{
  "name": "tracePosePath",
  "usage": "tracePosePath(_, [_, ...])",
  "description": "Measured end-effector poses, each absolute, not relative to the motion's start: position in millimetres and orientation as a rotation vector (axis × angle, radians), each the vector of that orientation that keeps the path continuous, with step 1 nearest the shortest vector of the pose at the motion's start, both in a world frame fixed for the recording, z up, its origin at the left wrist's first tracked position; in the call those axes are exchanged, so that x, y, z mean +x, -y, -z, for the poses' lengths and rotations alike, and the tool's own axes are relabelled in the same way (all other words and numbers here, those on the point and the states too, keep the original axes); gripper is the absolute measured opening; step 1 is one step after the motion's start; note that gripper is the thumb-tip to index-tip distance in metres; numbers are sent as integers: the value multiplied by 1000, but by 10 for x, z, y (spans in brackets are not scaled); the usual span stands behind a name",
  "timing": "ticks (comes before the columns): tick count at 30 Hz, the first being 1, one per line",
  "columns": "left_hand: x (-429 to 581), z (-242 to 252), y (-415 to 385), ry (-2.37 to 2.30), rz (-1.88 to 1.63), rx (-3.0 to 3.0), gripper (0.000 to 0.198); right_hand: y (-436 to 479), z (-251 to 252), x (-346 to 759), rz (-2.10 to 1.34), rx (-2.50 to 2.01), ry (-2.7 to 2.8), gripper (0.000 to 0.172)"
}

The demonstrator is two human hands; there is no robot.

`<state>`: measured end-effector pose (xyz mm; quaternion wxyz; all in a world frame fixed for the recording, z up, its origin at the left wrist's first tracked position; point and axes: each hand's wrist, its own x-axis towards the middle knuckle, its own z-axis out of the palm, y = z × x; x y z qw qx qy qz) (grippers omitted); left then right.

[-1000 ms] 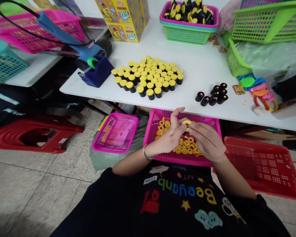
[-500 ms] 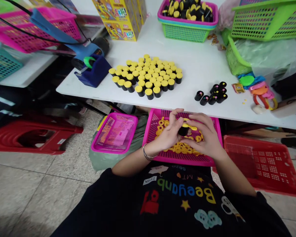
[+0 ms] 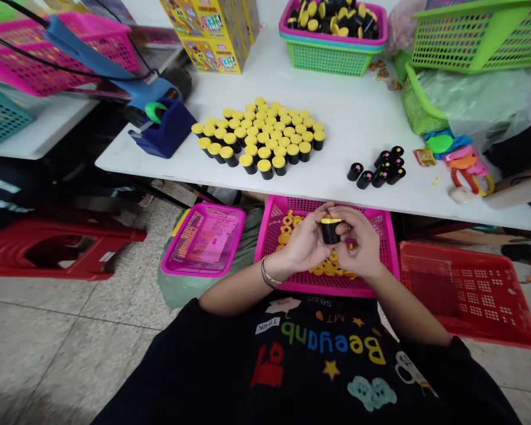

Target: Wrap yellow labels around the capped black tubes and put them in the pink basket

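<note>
Head view, hands around black cylinder; table edge just beyond

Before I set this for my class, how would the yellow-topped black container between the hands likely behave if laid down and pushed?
The black container would probably roll, since its side looks round. It is likely stiff: no dent shows where the left hand and right hand hold it. It may be light, being small beside the hands.

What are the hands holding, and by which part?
A black cylinder with a yellow cap on top, held at opposite sides by left hand and right hand.
</note>
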<state>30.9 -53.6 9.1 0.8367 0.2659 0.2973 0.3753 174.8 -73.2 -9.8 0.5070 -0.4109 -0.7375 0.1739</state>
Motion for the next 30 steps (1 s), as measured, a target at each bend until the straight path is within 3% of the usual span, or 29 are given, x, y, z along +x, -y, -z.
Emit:
tracePosePath(5, [86,-36,568,-557,-817,1135,52,713,-51,1903,-914,-807,1603,22])
tracePosePath(7, [-8,-25,536,-470,-835,1459,52,721,-51,1921,-1044,-802,1471,26])
tracePosePath(11, [-134,-23,409,-534,-913,2026,42,724,72,1892,-1488,-866,1291,55])
tracePosePath(14, [-152,-64,358,-702,-770,2199,44,703,222,1854,-1688,-870,1183,45])
tracePosePath(18, [-121,-140,360,-807,-539,2319,36,634,400,1820,-1642,-948,1026,38])
tracePosePath(21, [-137,-141,293,-853,-540,2408,31,557,456,1852,-1527,-1081,1174,49])
tracePosePath(24, [-187,-86,83,-1121,-652,2366,32,503,485,1916,-1313,-1367,1615,67])
tracePosePath(30, [-172,20,-586,-1614,-618,2182,40,592,701,1909,-1016,-1682,2596,54])
